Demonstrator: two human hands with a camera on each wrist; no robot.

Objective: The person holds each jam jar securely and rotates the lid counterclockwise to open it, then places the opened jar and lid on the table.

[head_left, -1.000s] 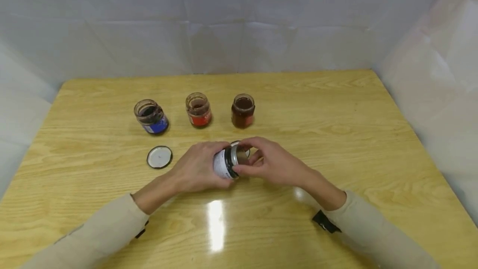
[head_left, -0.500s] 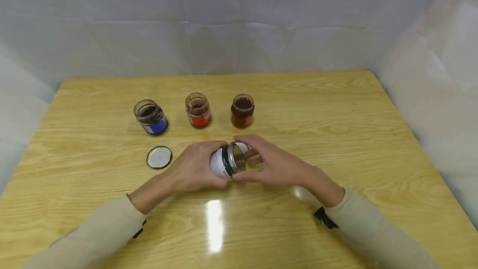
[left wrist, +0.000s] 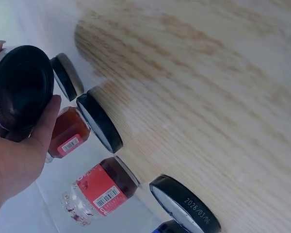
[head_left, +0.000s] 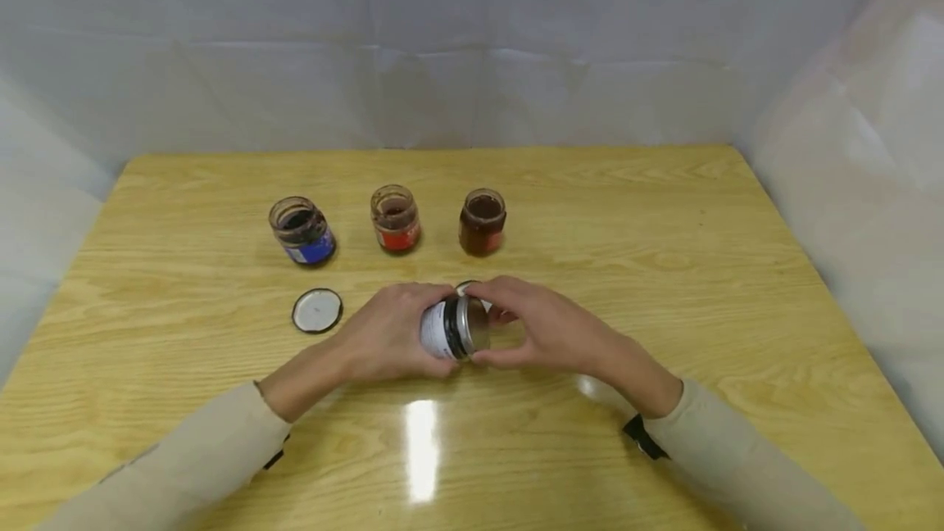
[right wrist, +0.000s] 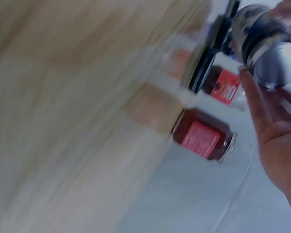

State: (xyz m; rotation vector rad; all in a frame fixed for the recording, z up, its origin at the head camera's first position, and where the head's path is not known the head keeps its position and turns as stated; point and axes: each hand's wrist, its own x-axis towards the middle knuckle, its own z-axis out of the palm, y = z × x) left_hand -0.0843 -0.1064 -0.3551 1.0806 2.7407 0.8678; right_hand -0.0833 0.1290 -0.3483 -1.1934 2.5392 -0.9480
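Observation:
My left hand (head_left: pixel 394 330) grips a small jar (head_left: pixel 437 332) with a white label and a dark band, tilted sideways over the table. Its silver lid (head_left: pixel 476 326) faces right, where my right hand (head_left: pixel 546 326) pinches the edge between thumb and fingers. The left wrist view has the jar's dark round base (left wrist: pixel 22 90) in the left palm. In the right wrist view the shiny lid (right wrist: pixel 276 65) lies between the right fingers and thumb. Part of a flat lid (head_left: pixel 466 286) shows behind the held jar, mostly hidden by the hands.
Three lidless glass jars stand in a row farther back: a blue-labelled jar (head_left: pixel 302 232), a red-labelled jar (head_left: pixel 396 220) and a dark red-brown jar (head_left: pixel 483 222). A lid (head_left: pixel 317 310) lies inside up left of my left hand. White sheeting (head_left: pixel 472 47) surrounds the wooden table (head_left: pixel 664 269).
My right hand has shifted its finger and thumb around the silver lid's edge. The held jar tilts slightly differently but stays in nearly the same place. The jars behind stay put.

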